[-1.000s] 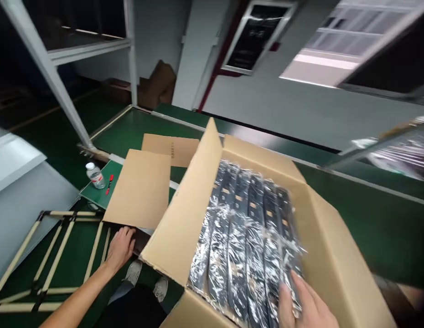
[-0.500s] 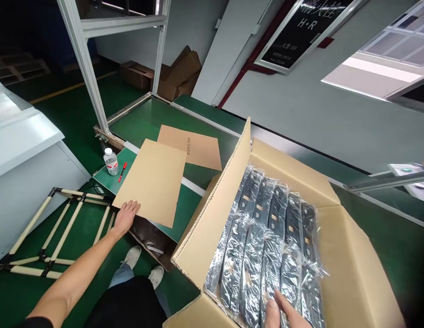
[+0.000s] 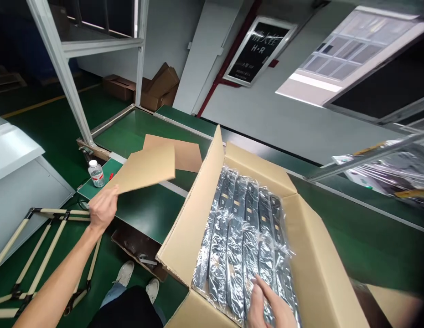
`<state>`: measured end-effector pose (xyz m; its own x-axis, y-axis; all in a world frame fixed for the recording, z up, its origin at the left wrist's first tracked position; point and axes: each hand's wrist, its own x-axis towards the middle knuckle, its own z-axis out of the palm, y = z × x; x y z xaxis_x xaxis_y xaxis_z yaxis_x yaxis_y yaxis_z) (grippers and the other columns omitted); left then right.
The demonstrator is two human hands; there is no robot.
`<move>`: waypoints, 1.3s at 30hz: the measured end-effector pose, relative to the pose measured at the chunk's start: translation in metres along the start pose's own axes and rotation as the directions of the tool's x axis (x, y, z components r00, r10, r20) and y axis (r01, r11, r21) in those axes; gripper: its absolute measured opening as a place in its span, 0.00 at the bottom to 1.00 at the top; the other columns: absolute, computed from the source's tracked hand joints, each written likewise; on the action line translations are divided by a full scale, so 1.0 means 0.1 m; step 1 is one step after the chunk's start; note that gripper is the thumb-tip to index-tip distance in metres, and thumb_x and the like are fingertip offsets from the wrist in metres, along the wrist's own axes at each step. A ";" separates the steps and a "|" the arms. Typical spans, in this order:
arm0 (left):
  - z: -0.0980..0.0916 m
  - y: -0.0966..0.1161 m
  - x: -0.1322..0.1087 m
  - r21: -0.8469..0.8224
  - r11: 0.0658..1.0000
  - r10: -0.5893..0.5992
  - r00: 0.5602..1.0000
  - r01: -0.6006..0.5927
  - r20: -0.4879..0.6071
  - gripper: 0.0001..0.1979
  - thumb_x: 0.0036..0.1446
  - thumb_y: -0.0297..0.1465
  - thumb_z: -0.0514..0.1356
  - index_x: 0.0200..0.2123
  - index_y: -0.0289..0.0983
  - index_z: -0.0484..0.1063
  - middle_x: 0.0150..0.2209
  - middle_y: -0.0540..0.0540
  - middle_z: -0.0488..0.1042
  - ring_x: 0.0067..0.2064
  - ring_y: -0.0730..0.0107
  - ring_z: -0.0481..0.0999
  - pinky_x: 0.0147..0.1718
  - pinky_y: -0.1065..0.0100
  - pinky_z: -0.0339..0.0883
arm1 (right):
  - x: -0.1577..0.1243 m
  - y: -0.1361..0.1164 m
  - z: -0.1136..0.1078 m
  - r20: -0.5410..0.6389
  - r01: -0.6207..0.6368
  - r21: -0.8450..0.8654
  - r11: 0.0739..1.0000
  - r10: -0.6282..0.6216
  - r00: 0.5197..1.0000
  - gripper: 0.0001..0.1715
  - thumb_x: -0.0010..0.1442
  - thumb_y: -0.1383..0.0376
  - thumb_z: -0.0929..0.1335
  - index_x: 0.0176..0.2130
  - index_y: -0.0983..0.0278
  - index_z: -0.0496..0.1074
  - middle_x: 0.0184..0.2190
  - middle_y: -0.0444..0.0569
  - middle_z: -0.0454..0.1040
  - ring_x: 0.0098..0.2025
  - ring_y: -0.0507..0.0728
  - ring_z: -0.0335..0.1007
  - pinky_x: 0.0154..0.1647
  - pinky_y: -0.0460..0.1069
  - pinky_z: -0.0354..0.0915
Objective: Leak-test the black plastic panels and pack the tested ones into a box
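Note:
At its near-left corner, my left hand grips a flat tan cardboard sheet. The sheet is tilted, its right side raised above the green bench. Beyond it, a second cardboard sheet lies flat. My right hand is over the near part of an open cardboard box. Its thumb and forefinger are drawn together; whether they pinch any of the wrap cannot be made out. Dark long parts in clear plastic stand in rows inside the box.
A clear bottle with a white cap stands at the bench's left end, beside a partly covered red marker. A beige tube frame is on the floor at left. A metal frame post rises behind. Plastic-wrapped items lie far right.
My left hand has closed on the cardboard sheet's corner and raised it off the bench, tilting it. The view has shifted to the right. My right hand stays over the box.

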<state>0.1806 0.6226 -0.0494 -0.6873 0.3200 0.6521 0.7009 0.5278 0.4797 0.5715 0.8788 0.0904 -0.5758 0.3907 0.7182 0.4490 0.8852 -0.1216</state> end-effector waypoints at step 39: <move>-0.78 2.27 -0.28 -0.620 0.549 0.766 0.635 -0.560 0.104 0.08 0.66 0.25 0.63 0.46 0.35 0.81 0.43 0.43 0.87 0.48 0.64 0.83 0.55 0.62 0.74 | 0.06 -0.49 -0.44 0.366 -0.605 0.789 -0.105 0.871 0.327 0.36 0.65 0.55 0.72 0.70 0.52 0.70 0.66 0.50 0.75 0.67 0.70 0.72 0.67 0.73 0.70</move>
<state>0.3736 0.6719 0.0875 0.0809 0.6891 0.7201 0.8880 -0.3780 0.2620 0.5764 0.8270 0.1303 -0.0475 0.9914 -0.1220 -0.2376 -0.1299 -0.9626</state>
